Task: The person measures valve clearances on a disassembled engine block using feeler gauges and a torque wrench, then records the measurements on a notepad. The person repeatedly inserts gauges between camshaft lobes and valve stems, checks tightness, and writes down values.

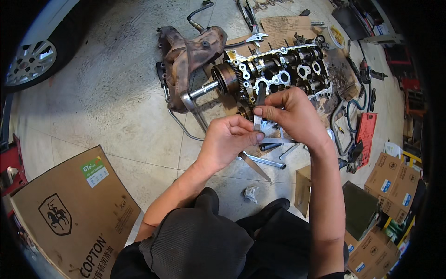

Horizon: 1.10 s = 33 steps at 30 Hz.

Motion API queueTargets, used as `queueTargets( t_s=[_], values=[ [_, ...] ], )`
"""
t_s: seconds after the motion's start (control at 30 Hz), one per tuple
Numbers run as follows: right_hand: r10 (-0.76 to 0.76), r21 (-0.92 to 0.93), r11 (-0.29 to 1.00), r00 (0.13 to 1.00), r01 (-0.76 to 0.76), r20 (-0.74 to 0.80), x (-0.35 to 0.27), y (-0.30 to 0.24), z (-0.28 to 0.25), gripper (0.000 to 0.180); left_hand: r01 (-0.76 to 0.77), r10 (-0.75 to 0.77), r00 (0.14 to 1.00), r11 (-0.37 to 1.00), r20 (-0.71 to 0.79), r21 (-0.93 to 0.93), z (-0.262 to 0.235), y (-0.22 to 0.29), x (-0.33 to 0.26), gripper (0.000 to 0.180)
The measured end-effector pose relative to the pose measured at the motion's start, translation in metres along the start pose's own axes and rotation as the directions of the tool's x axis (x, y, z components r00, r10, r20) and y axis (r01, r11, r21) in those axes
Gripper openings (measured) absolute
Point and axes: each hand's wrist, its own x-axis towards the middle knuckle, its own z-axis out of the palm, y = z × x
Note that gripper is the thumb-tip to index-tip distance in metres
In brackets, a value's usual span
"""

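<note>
Between my hands is a feeler gauge with several thin metal blades fanned out. My left hand is closed on its lower part, thumb and fingers pinched together. My right hand pinches one upright blade whose dark end points toward the engine. One blade reaches right below my right hand, and another slants down toward the floor. Just beyond my hands lies a cylinder head with exposed camshafts. A ratchet wrench with a socket meets the round sprocket at its left end.
A rusty exhaust manifold lies left of the cylinder head. Pliers rest at the back. Hand tools are on the floor below my hands. A red tray and cartons stand right, a large cardboard box left.
</note>
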Motion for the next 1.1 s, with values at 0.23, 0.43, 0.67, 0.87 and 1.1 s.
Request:
queueTargets(
  t_s=[0.23,0.43,0.67,0.87,1.1],
  values=[
    [0.014,-0.066,0.997,0.98,-0.028,-0.201,-0.012,-0.005,0.007,0.018,0.055,-0.054,0.998,0.998,0.02,-0.034,-0.002,0.002,0.001,0.014],
    [0.069,0.137,0.99,0.956,-0.031,-0.286,-0.015,0.011,0.012,0.018,0.056,-0.055,0.998,0.998,0.032,-0.035,-0.001,0.001,0.004,0.014],
    [0.003,-0.069,0.997,0.923,-0.032,-0.386,-0.016,-0.003,0.019,0.018,0.074,-0.073,0.997,0.996,0.021,-0.042,-0.008,-0.002,0.005,0.014],
    [0.06,0.21,0.977,0.934,0.017,-0.353,-0.017,0.007,0.015,0.014,0.08,-0.08,0.997,0.99,0.001,-0.113,-0.006,-0.001,0.004,0.015],
    [0.143,0.339,0.939,0.958,-0.052,-0.247,-0.013,0.007,0.009,0.016,0.077,-0.077,0.997,0.991,0.003,-0.109,-0.006,-0.001,0.004,0.016]
  ],
)
